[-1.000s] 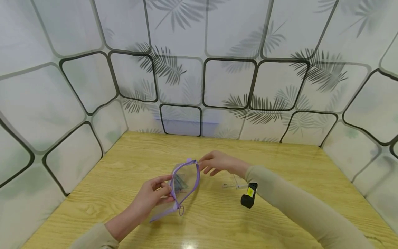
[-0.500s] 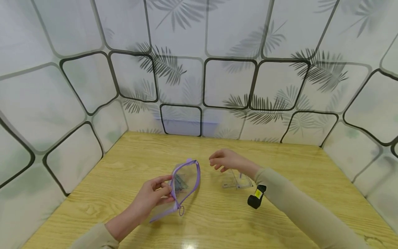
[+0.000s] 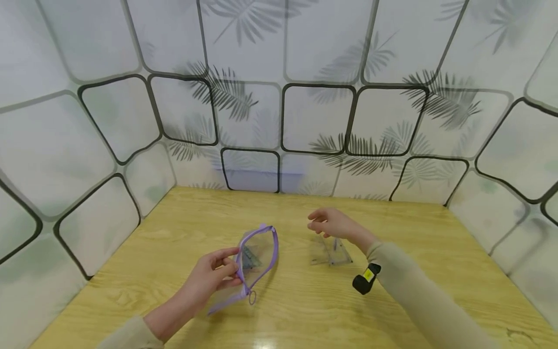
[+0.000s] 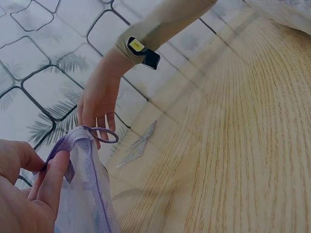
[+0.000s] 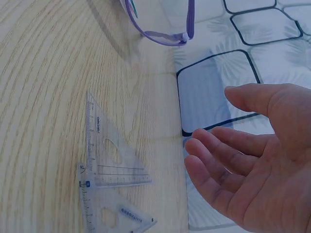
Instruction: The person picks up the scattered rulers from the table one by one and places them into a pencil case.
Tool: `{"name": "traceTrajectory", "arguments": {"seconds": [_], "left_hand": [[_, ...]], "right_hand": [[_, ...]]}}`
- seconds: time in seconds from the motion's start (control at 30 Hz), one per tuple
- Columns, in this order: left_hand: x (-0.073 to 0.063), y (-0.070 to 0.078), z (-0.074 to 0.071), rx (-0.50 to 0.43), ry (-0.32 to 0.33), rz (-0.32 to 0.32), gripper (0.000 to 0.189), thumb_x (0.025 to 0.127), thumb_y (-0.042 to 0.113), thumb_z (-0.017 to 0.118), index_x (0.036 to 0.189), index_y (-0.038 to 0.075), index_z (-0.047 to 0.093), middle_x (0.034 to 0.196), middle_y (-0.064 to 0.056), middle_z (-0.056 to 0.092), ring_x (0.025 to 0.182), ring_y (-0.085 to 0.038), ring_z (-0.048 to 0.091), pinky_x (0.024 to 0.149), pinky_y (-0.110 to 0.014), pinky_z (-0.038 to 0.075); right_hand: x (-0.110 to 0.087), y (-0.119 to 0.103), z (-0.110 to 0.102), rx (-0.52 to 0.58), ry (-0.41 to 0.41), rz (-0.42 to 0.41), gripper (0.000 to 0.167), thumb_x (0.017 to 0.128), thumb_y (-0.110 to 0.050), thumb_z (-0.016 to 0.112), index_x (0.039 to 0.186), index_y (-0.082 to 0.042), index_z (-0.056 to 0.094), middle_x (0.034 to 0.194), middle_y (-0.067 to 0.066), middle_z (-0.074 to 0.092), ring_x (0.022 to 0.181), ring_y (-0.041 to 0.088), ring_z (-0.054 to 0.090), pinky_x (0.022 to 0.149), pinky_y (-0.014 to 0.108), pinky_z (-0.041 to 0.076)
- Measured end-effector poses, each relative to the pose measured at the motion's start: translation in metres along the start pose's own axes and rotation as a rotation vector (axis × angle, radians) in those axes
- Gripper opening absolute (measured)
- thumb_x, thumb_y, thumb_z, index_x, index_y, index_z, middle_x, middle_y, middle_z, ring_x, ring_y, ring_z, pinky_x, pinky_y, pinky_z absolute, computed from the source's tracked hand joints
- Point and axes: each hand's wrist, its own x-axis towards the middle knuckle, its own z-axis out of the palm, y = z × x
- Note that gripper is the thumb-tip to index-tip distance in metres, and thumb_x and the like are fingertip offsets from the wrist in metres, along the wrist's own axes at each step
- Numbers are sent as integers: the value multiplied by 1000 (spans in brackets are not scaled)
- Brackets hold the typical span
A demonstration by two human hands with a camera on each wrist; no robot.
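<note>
My left hand [image 3: 215,271] pinches the near edge of a clear zip pouch [image 3: 233,295] with purple trim, its mouth standing open. Inside the pouch lies a bluish triangular piece [image 3: 250,258], partly blurred by the plastic. From the zipper end hangs a purple ring [image 4: 104,135]. My right hand [image 3: 333,224] hovers above the table, fingers relaxed and holding nothing. Below it lie two clear set squares, one triangle [image 5: 114,150] with its edge against the other triangle [image 5: 116,216].
The wooden table [image 3: 287,310] has patterned cloth walls [image 3: 322,116] at the back and both sides. A black strap device with a yellow label [image 3: 366,279] is worn on the right wrist.
My right hand has drawn away from the pouch's mouth toward the right, and now hangs above the set squares. My left hand keeps its pinch on the pouch.
</note>
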Motion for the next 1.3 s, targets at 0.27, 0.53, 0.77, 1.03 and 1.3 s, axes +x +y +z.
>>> {"name": "traceTrajectory", "arguments": {"seconds": [0.27, 0.53, 0.77, 1.03, 1.3], "left_hand": [[0, 0, 2, -8, 9, 0, 57, 96, 4, 55, 148, -9, 34, 91, 0, 54, 84, -10, 61, 79, -22, 62], [-1, -1, 2, -13, -1, 6, 59, 95, 4, 55, 148, -9, 33, 90, 2, 54, 84, -9, 62, 78, -22, 62], [0, 0, 2, 1, -6, 1, 57, 96, 4, 54, 148, -8, 34, 91, 1, 54, 84, -10, 62, 78, -22, 62], [-2, 2, 2, 12, -2, -6, 56, 97, 4, 54, 148, -8, 34, 92, 0, 55, 85, -10, 61, 79, -22, 62], [-2, 4, 4, 15, -9, -9, 56, 97, 4, 53, 148, -8, 33, 90, 1, 56, 86, -11, 61, 80, -23, 62]], "right_hand": [[-7, 10, 0, -43, 57, 24, 50, 99, -30, 59, 139, -1, 51, 130, 21, 60, 111, 33, 62, 86, 47, 59], [-15, 13, 6, -104, 132, 46, 56, 97, -33, 62, 141, -1, 49, 131, 22, 58, 117, 35, 58, 87, 44, 57], [-29, 31, 14, -84, 258, 114, 64, 96, -36, 62, 144, 2, 44, 137, 28, 52, 123, 40, 53, 97, 52, 52], [-39, 43, 24, -89, 307, 214, 67, 94, -37, 66, 141, 5, 45, 133, 28, 54, 119, 40, 54, 92, 52, 53], [-48, 46, 32, -134, 281, 267, 72, 89, -36, 71, 136, 12, 46, 126, 31, 58, 112, 40, 60, 87, 49, 56]]}}
